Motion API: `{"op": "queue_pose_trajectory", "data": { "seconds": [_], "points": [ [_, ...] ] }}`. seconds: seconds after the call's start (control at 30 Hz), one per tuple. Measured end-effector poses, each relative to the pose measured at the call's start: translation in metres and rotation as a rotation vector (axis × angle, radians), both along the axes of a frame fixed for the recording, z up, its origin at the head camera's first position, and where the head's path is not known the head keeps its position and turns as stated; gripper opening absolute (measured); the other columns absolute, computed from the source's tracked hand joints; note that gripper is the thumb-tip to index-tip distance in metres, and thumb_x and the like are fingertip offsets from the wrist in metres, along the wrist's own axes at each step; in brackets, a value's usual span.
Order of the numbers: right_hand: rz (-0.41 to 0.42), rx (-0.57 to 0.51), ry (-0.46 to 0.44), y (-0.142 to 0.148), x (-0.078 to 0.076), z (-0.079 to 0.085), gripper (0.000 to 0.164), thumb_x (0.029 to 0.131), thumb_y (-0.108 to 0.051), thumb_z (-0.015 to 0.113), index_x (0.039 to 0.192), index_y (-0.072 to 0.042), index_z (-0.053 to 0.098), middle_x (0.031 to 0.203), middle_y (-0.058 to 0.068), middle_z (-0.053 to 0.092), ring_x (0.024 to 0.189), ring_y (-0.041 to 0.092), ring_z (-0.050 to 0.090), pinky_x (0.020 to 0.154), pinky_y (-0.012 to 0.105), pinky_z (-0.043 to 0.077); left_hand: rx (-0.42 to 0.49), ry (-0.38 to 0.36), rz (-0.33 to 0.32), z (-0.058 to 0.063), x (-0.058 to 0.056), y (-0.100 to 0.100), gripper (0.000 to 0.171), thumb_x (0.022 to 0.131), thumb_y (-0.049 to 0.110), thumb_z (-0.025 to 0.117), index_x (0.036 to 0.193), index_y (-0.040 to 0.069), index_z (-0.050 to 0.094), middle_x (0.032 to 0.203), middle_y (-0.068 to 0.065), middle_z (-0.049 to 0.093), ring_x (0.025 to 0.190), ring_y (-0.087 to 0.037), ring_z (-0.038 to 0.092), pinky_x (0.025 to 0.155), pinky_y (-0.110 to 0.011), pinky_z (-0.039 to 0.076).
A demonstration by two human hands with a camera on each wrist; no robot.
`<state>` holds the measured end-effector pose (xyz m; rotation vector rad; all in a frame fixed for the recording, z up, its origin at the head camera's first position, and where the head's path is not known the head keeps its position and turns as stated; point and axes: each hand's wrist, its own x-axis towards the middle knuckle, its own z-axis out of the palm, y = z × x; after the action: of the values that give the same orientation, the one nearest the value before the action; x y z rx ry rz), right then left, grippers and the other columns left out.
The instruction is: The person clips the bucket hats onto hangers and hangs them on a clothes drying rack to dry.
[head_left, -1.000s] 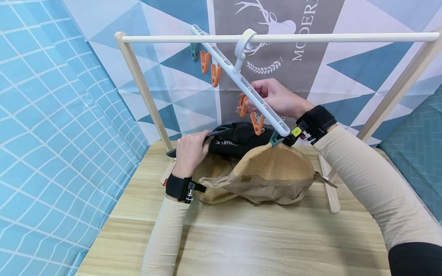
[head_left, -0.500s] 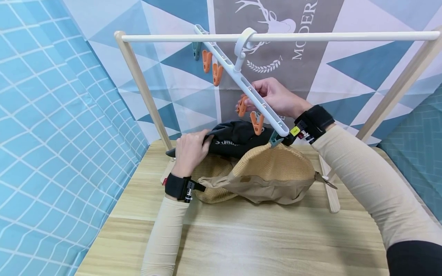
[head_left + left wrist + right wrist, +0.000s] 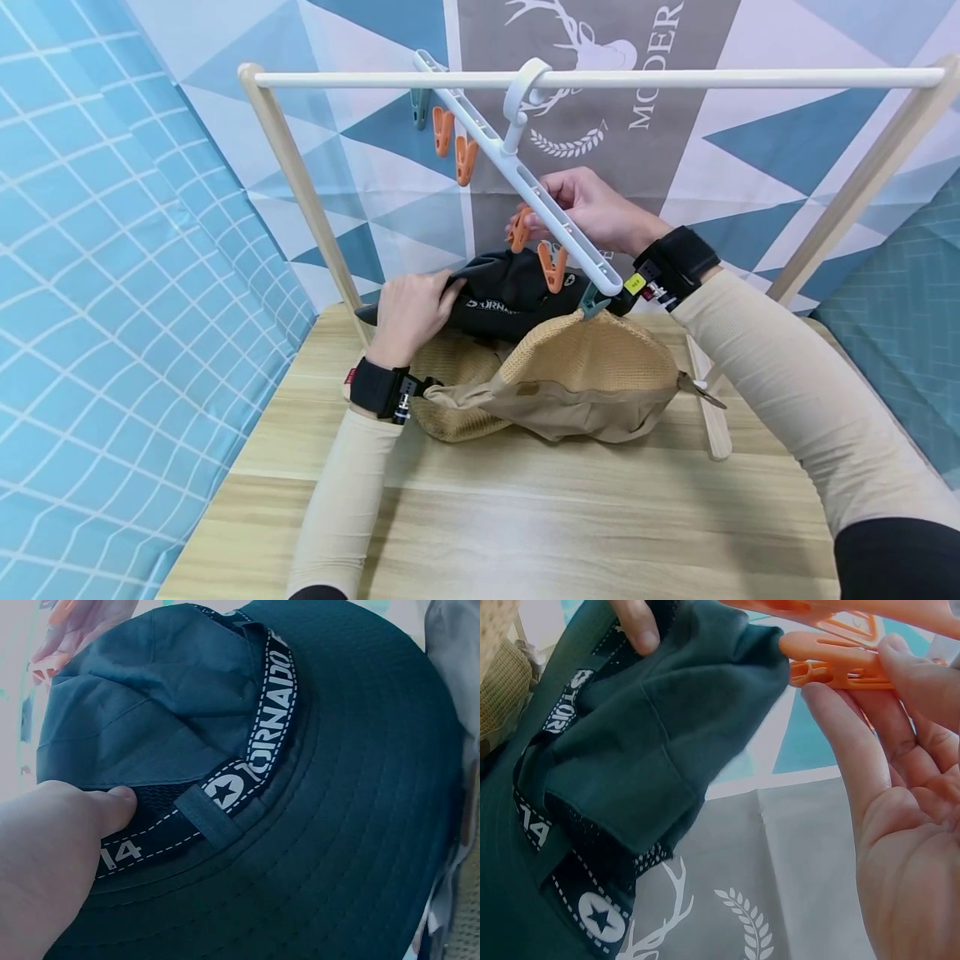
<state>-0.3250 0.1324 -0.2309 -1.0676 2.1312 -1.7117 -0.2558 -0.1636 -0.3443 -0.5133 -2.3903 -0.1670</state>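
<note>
Small staged-looking indoor corner, deer-print backdrop (image 3: 667,158), blue grid sheet (image 3: 135,275), wood-grain table (image 3: 495,508)

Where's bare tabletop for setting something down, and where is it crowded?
The tabletop is bare before the tan hat, between the left sleeve and right sleeve. Crowded: around the hanger, with dark hat, left hand and right hand.

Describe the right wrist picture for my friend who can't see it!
A right hand pinches an orange clip right by the top of a dark hat, while a finger of the left hand touches the hat. Behind them is a gray panel with a white leafy sprig.
</note>
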Motion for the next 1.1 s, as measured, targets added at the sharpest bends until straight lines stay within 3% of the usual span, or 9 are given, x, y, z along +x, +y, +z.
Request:
{"op": "queue_pose_trajectory", "data": {
  "seconds": [0.23,0.53,0.77,1.1],
  "points": [
    [-0.002,-0.011,-0.023,-0.001,0.0,0.001,0.015,0.105,0.008,0.069,0.108,-0.003,0.08,0.104,-0.001,0.088,0.103,0.01,0.086,0.098,0.027,0.066,-0.027,-0.013,-0.012,0.009,-0.005,0.006,0.043,0.115,0.031,0.065,0.078,0.01,0.062,0.058,-0.01,0.049,0.055,-0.037,0.058,0.056,-0.035,0.02],
    [-0.036,0.034,0.03,0.0,0.002,0.003,0.01,0.103,0.004,0.075,0.11,-0.002,0.08,0.105,-0.002,0.089,0.089,0.006,0.081,0.078,0.018,0.059,-0.004,-0.053,-0.009,0.014,-0.009,0.01,0.047,0.114,0.033,0.066,0.073,0.011,0.056,0.059,-0.013,0.054,0.06,-0.043,0.063,0.053,-0.051,0.043],
    [-0.022,0.035,0.074,0.0,-0.001,0.002,0.008,0.104,0.002,0.075,0.11,0.0,0.08,0.106,0.0,0.089,0.099,0.011,0.084,0.078,0.02,0.053,-0.004,-0.079,-0.024,0.02,-0.013,0.011,0.051,0.114,0.034,0.066,0.07,0.012,0.053,0.058,-0.007,0.044,0.059,-0.042,0.063,0.053,-0.05,0.044],
    [-0.018,0.023,0.068,0.0,-0.003,0.002,0.011,0.104,0.004,0.074,0.113,0.001,0.08,0.107,0.001,0.089,0.105,0.012,0.085,0.084,0.021,0.053,-0.015,-0.071,-0.058,0.027,-0.013,0.013,0.051,0.114,0.034,0.066,0.069,0.013,0.051,0.058,-0.009,0.05,0.06,-0.042,0.065,0.055,-0.053,0.047]
  ]
}}
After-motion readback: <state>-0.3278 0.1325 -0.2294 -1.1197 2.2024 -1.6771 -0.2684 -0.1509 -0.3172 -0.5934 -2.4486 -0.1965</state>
